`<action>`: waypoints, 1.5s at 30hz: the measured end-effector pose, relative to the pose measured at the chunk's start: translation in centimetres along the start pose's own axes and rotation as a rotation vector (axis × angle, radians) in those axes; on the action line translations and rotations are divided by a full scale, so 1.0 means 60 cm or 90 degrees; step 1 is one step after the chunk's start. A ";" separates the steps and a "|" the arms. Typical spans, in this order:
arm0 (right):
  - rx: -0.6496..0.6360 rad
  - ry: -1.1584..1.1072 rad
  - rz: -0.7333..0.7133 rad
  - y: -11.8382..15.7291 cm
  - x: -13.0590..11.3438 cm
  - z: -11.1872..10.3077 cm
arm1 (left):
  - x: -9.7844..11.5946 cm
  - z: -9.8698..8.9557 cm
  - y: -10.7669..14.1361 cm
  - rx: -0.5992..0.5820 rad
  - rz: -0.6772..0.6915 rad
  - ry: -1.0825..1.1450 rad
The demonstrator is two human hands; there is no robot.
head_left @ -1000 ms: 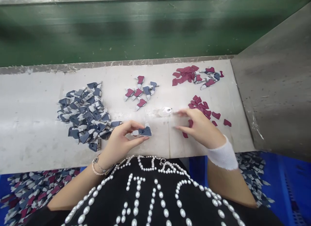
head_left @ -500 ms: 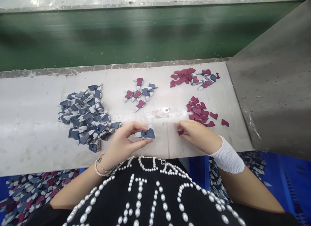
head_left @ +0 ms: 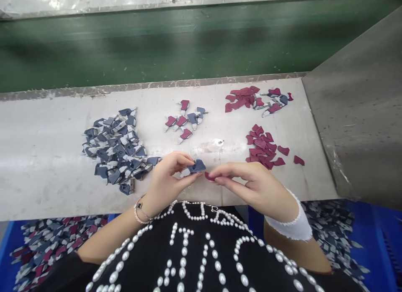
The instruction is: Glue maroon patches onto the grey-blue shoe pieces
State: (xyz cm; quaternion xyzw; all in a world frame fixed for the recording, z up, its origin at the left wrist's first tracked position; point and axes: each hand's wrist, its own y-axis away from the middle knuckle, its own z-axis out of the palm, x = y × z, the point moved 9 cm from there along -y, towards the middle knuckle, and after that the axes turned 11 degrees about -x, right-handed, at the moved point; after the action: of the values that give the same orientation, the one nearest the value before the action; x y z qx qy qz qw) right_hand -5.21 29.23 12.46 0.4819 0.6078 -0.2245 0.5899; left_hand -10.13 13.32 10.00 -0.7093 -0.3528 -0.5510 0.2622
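Note:
Between the thumb and fingers of my left hand [head_left: 171,177] is a blue-and-grey plastic part [head_left: 197,166]. My right hand [head_left: 248,183] pinches a small dark-red plastic piece [head_left: 209,176] at its fingertips, just right of the blue part and slightly nearer to me. Whether the two pieces touch is hard to tell. Left of my left hand lies a heap of blue-and-grey parts [head_left: 117,147]. A pile of dark-red pieces [head_left: 262,147] lies beyond my right hand.
Several parts, some with red covers [head_left: 181,121], lie mid-table. More red pieces [head_left: 241,98] and a few covered parts [head_left: 274,108] sit at the back right, near a metal panel [head_left: 361,99]. Blue bins [head_left: 370,237] of parts stand below the table edge.
My right hand has moved left from beside the red pile, bringing the dark-red piece close to the blue-and-grey part. My left hand has turned that part slightly.

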 end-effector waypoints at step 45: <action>-0.070 -0.212 0.033 -0.056 0.009 0.028 | 0.068 -0.012 0.021 0.037 0.239 -0.170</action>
State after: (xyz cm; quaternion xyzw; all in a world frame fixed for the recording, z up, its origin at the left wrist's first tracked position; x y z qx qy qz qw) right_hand -7.14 26.50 10.62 0.4203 0.5003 -0.2526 0.7136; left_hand -8.99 12.90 14.15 -0.8212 -0.2617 -0.3834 0.3318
